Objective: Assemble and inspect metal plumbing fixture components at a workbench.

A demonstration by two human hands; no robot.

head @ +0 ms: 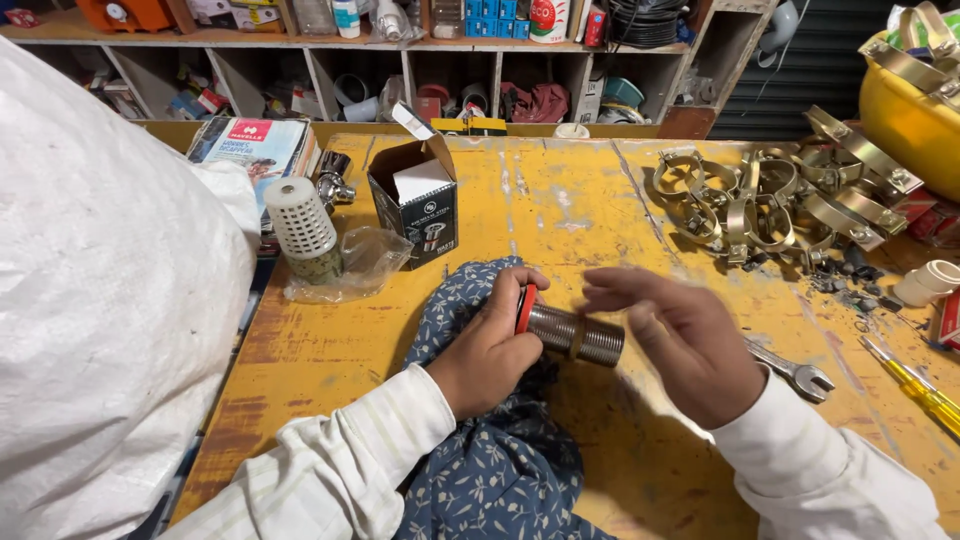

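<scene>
Threaded metal pipe fitting (582, 337) with a red ring (525, 308), held level over a blue floral cloth (480, 440) at 6 o'clock on the yellow worktop (560, 210). Left hand (490, 350) fingers grip its ringed end; right hand (680, 335) fingers open, hovering just beside the threaded end. Spanner (795, 372) at 3 o'clock.

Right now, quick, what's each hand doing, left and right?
Left hand: closed on the threaded metal fitting at its red ring end.
Right hand: open, fingers spread beside the fitting, holding nothing.
</scene>
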